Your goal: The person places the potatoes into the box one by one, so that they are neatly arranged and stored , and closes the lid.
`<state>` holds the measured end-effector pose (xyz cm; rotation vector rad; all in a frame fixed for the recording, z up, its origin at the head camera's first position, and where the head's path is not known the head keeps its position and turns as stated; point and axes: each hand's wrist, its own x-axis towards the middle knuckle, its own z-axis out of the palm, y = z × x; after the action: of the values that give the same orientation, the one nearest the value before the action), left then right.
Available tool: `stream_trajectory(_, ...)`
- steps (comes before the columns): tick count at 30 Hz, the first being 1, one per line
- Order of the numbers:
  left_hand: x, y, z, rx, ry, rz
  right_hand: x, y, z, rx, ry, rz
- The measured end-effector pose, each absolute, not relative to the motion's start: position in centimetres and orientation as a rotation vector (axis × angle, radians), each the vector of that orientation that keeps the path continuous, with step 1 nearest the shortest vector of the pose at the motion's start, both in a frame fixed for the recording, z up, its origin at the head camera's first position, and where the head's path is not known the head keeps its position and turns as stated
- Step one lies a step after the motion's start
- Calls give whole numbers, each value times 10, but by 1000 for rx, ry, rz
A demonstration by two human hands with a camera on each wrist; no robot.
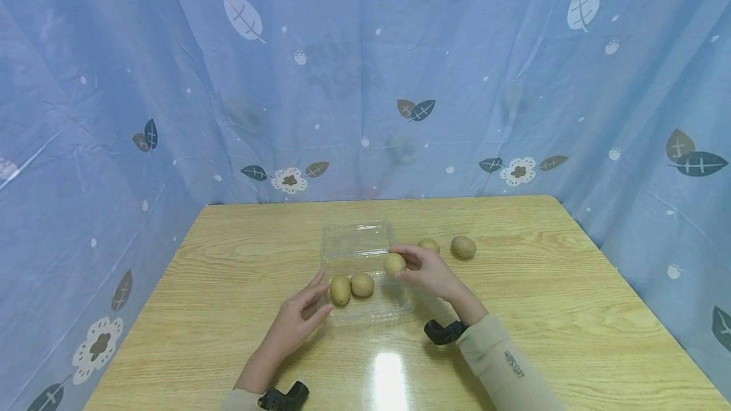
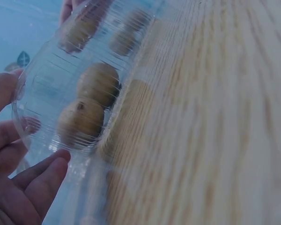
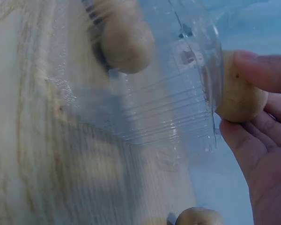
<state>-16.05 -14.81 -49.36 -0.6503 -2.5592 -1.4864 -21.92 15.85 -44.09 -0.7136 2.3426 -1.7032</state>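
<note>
A clear plastic clamshell box [image 1: 372, 319] stands with its lid [image 1: 355, 238] folded back. Inside on the left lie two potatoes, an oval one [image 1: 340, 290] and a rounder one [image 1: 362, 285]. My right hand [image 1: 425, 269] grips another potato [image 3: 241, 89] between thumb and fingers, above the box's right half at the rim. At the left end, my left hand [image 1: 297, 319] rests its fingers along the wall, one fingertip showing through the plastic in the left wrist view. Its fingers [image 2: 47, 180] are loosely spread and relaxed.
Right of the lid, a potato [image 1: 429, 245] lies partly hidden behind my right hand, with a browner potato [image 1: 463, 247] beside it. The wooden table [image 1: 228, 259] ends at a blue patterned curtain [image 1: 365, 81] behind and at both sides.
</note>
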Motion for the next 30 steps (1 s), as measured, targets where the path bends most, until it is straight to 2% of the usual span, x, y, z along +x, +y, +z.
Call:
stream_trajectory(10, -160, -148, -492, -644, -2580, -1499, -232, 153, -433, -835, 2291, -1484)
stream_trajectory(30, -159, -148, -490, -667, -2561, -1514, -238, 136, -420, -881, 2452, -1083)
